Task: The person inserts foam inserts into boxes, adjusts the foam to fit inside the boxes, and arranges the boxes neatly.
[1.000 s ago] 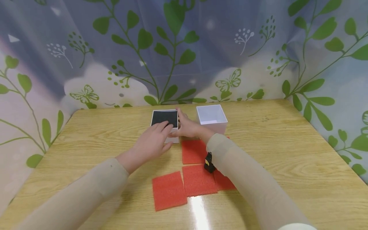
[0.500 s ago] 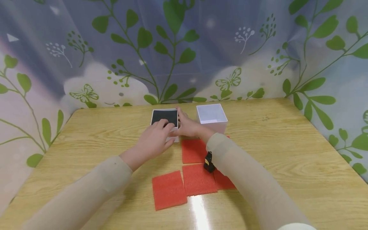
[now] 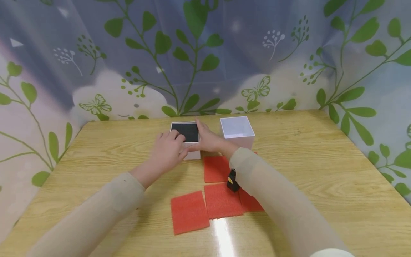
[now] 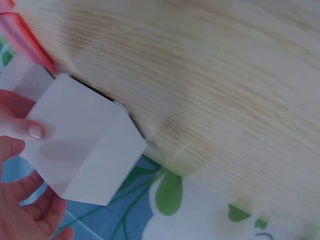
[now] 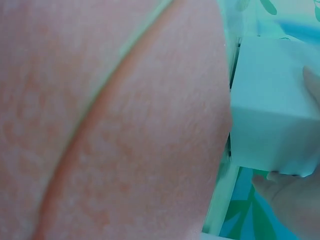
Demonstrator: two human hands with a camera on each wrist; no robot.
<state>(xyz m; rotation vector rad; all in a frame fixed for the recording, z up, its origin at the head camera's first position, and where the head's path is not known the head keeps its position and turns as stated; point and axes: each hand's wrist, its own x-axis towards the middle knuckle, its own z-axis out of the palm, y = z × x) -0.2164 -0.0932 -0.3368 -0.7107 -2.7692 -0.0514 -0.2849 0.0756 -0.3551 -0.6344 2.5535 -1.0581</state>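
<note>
A white open-topped box stands at the back of the table with a black square piece inside, close below its rim. My right hand grips this box from the right, thumb across the front and fingers along the side. From the front left, my left hand reaches over the rim, its bent fingertips at the black piece. In the left wrist view, the left hand has its fingers apart beside the white box. The right wrist view shows the box partly behind a blurred stretch of skin.
A second white box, open at the top, stands to the right. Several red square sheets lie on the wooden table in front, some partly under the right forearm. A small black object shows at the right sleeve. A leaf-patterned curtain hangs behind.
My left hand has drawn back leftward from over the black piece toward the box's front left edge, its fingers more bent. The right hand stays on the box.
</note>
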